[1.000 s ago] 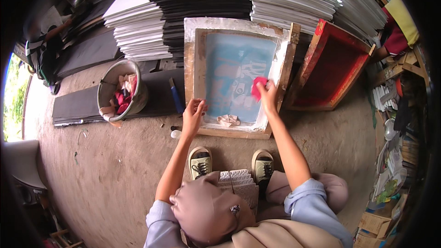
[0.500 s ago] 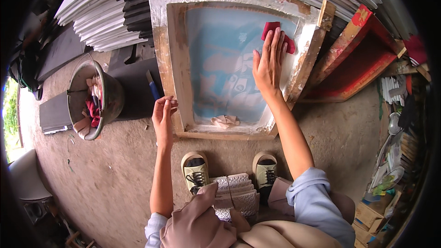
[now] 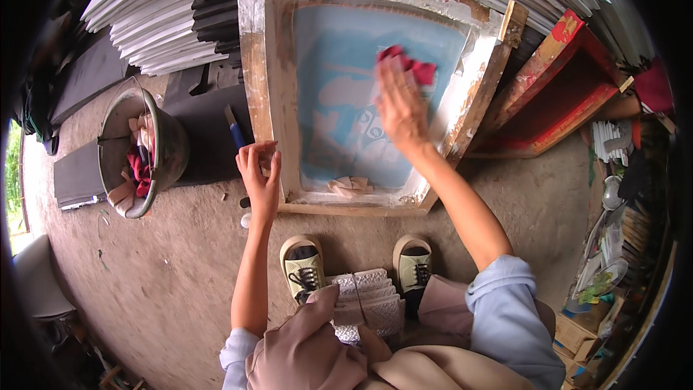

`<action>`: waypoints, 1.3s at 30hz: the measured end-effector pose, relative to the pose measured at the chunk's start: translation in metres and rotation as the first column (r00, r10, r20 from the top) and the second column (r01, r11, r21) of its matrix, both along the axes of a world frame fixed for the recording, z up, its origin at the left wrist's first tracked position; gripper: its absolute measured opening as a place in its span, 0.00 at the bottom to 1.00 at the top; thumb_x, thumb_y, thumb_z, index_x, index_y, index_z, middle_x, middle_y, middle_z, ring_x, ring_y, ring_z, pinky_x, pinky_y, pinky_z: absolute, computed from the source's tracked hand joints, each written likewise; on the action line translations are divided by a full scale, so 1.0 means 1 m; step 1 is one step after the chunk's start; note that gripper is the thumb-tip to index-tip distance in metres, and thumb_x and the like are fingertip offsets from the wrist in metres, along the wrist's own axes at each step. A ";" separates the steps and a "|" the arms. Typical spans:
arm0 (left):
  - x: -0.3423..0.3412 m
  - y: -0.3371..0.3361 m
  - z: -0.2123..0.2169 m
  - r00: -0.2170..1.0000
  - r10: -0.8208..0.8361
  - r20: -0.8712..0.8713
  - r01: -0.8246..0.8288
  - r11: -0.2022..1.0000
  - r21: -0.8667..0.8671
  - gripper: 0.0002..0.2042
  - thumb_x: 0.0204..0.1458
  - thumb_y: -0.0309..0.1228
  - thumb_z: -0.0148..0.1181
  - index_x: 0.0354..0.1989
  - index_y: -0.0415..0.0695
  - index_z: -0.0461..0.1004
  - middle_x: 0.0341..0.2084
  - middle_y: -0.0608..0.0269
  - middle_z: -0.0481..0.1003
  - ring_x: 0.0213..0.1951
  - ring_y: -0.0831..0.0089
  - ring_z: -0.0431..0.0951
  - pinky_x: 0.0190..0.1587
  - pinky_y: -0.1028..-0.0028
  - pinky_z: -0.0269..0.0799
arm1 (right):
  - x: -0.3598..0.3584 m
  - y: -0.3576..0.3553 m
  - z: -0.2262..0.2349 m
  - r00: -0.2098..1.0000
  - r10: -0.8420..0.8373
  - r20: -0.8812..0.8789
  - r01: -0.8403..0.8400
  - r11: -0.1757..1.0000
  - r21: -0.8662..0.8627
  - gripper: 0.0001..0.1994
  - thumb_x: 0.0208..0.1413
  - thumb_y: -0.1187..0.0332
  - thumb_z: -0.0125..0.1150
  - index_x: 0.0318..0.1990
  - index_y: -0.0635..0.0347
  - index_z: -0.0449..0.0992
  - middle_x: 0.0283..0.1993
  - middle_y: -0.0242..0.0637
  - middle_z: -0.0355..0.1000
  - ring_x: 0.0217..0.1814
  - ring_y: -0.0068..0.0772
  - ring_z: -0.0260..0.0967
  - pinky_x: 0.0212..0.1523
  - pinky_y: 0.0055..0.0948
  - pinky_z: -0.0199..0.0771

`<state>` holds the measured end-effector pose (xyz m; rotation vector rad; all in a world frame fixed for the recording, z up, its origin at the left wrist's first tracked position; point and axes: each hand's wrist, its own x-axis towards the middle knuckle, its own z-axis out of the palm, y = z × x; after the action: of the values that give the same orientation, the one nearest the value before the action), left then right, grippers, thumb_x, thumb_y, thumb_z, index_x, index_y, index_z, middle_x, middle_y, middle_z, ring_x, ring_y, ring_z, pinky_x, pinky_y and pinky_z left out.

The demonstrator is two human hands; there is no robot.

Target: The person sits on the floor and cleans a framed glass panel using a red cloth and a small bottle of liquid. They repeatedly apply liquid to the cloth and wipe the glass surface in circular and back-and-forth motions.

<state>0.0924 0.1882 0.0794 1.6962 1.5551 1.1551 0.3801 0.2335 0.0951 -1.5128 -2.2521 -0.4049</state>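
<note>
A screen-printing frame [image 3: 254, 87] of worn, paint-stained wood leans before me, its blue mesh [image 3: 325, 43] marked with paler shapes. Under the fingers of my right hand [image 3: 402, 108] is a dark red cloth [image 3: 415, 68], held against the upper right part of the mesh; the hand is blurred by motion. My left hand [image 3: 258, 170] has its fingers bent over the lower left edge of the frame, gripping it. A crumpled beige cloth [image 3: 351, 185] lies in the bottom of the frame.
Left of the frame stands a bucket [image 3: 170, 144] with rags, near a blue-handled knife [image 3: 236, 130] on a black board. A red-stained wooden frame [image 3: 520, 90] leans at the right. Stacked white sheets [image 3: 151, 22] line the back. My shoes [image 3: 303, 267] stand below the frame.
My right hand has slid left and slightly down across the mesh with the red cloth. My left hand stays at the frame's edge, its fingers shifted slightly.
</note>
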 end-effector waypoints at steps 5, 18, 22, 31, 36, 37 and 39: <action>-0.007 0.005 -0.003 0.998 -0.037 -0.060 0.039 0.998 0.044 0.08 0.51 0.25 0.58 0.40 0.42 0.73 0.36 0.62 0.66 0.41 0.66 0.63 0.46 0.71 0.61 | 0.018 -0.002 0.013 0.993 0.065 0.096 -0.063 0.998 -0.022 0.26 0.59 0.65 0.51 0.65 0.58 0.58 0.69 0.35 0.54 0.72 0.29 0.48 0.73 0.35 0.43; 0.012 0.007 -0.016 0.980 -0.067 -0.186 0.100 0.980 0.175 0.21 0.42 0.24 0.66 0.46 0.44 0.67 0.40 0.61 0.64 0.46 0.61 0.61 0.50 0.66 0.58 | 0.025 -0.027 -0.051 0.702 -0.231 0.673 0.093 0.967 0.235 0.27 0.58 0.71 0.49 0.66 0.58 0.56 0.70 0.36 0.51 0.73 0.31 0.47 0.67 0.38 0.57; -0.002 0.000 -0.017 0.972 -0.044 -0.233 0.076 0.988 0.133 0.23 0.38 0.21 0.67 0.45 0.44 0.66 0.41 0.58 0.64 0.47 0.60 0.62 0.52 0.62 0.57 | 0.024 -0.007 0.000 0.971 -0.210 -0.119 0.212 0.977 0.005 0.28 0.60 0.69 0.47 0.67 0.57 0.52 0.71 0.38 0.49 0.74 0.35 0.43 0.70 0.41 0.50; 0.001 -0.001 -0.025 0.952 -0.014 -0.307 0.076 0.978 0.193 0.27 0.38 0.20 0.66 0.49 0.43 0.65 0.45 0.55 0.64 0.49 0.57 0.61 0.54 0.59 0.56 | -0.003 -0.084 -0.060 0.982 -0.180 -0.065 0.168 0.973 -0.156 0.33 0.60 0.62 0.51 0.70 0.57 0.45 0.73 0.39 0.42 0.76 0.36 0.35 0.72 0.48 0.31; 0.009 0.000 -0.024 0.954 -0.005 -0.300 0.062 0.981 0.183 0.27 0.37 0.20 0.66 0.50 0.43 0.65 0.45 0.54 0.64 0.50 0.56 0.61 0.54 0.59 0.56 | -0.018 -0.001 0.004 0.832 -0.405 -0.380 0.449 0.893 0.030 0.33 0.60 0.63 0.49 0.69 0.64 0.43 0.73 0.47 0.41 0.76 0.44 0.35 0.71 0.49 0.35; 0.006 0.000 -0.025 0.953 0.006 -0.302 0.051 0.982 0.181 0.28 0.37 0.20 0.66 0.50 0.43 0.64 0.45 0.54 0.63 0.50 0.56 0.60 0.54 0.59 0.56 | -0.027 -0.008 0.000 0.866 -0.355 -0.353 0.385 0.923 0.017 0.33 0.60 0.66 0.50 0.69 0.65 0.43 0.73 0.48 0.40 0.76 0.44 0.34 0.72 0.45 0.36; 0.001 0.000 -0.031 0.957 0.026 -0.290 0.025 0.985 0.171 0.28 0.36 0.20 0.67 0.50 0.43 0.64 0.44 0.54 0.63 0.50 0.56 0.60 0.54 0.59 0.57 | -0.039 -0.048 -0.021 0.927 -0.218 -0.305 0.184 0.973 -0.138 0.33 0.60 0.66 0.49 0.69 0.64 0.42 0.73 0.47 0.40 0.76 0.44 0.34 0.73 0.44 0.34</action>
<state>0.0932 0.1878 0.0487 2.0592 1.6662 1.1062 0.3414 0.1856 0.0738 -1.7331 -1.9013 -0.0853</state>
